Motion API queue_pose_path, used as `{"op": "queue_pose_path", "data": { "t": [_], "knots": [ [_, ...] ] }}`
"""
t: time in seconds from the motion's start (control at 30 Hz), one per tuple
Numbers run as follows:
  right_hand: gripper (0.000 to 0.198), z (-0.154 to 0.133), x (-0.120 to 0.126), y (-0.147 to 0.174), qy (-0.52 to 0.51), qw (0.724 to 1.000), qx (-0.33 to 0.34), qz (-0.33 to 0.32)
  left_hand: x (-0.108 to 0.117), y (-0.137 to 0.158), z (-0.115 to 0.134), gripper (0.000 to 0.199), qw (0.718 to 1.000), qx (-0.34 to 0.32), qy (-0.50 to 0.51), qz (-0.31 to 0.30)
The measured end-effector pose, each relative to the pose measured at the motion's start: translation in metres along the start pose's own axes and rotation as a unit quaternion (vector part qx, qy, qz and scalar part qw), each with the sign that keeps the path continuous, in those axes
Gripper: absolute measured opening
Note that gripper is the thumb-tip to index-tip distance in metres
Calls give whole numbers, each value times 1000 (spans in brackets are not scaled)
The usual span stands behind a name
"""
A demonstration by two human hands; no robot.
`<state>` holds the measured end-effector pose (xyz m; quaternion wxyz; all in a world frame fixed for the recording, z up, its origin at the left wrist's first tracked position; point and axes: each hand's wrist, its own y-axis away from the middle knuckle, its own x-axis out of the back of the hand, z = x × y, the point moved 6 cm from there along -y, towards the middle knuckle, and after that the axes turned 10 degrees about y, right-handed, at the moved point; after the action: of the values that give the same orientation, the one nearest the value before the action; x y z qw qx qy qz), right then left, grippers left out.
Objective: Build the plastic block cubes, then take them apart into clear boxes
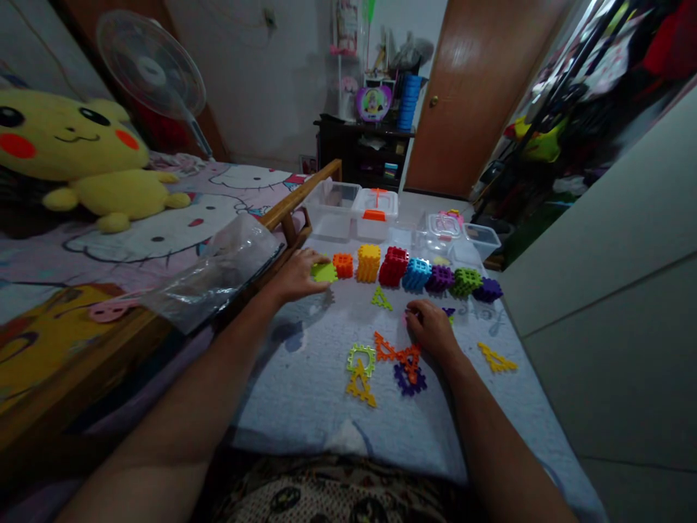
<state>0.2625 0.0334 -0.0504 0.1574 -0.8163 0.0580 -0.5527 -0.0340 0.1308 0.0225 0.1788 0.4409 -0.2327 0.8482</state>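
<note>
A person's left hand (300, 274) holds a lime-green stack (325, 274) of notched pieces in its grip near the left edge of a cloth-covered bench (305, 407), at one end of a row of coloured stacks (393, 267) reaching toward the right edge. The right hand (434, 328) rests right of centre, fingers curled; whether its grip holds anything cannot be told. Clear boxes (330, 213) stand along the far edge.

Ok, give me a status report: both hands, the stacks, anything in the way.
Left hand around lime-green piece, row's left end. Right hand lowered, grip unclear. Colored stacks lined up; loose orange pieces in front.
</note>
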Motion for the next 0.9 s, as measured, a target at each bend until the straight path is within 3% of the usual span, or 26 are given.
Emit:
{"op": "queue_pose_path", "data": {
  "t": [0.13,0.27,0.4,0.53,0.6,0.9],
  "knots": [
    [15,0,1,0,4,1000,0,-2,-44,19,33,48,991,-63,67,-100],
    [15,-1,2,0,3,1000,3,-3,-77,33,39,47,989,-49,30,-135],
    [16,-2,2,0,0,1000,6,-5,-71,45,49,43,990,-63,43,-119],
    [15,-1,2,-1,-2,1000,6,-7,-71,72,81,33,963,-92,110,-226],
    [15,-1,2,-1,0,1000,7,-6,-74,82,91,34,957,-83,121,-251],
    [16,0,1,-1,-2,1000,4,-13,-87,81,86,41,959,-39,130,-248]
  ]
}}
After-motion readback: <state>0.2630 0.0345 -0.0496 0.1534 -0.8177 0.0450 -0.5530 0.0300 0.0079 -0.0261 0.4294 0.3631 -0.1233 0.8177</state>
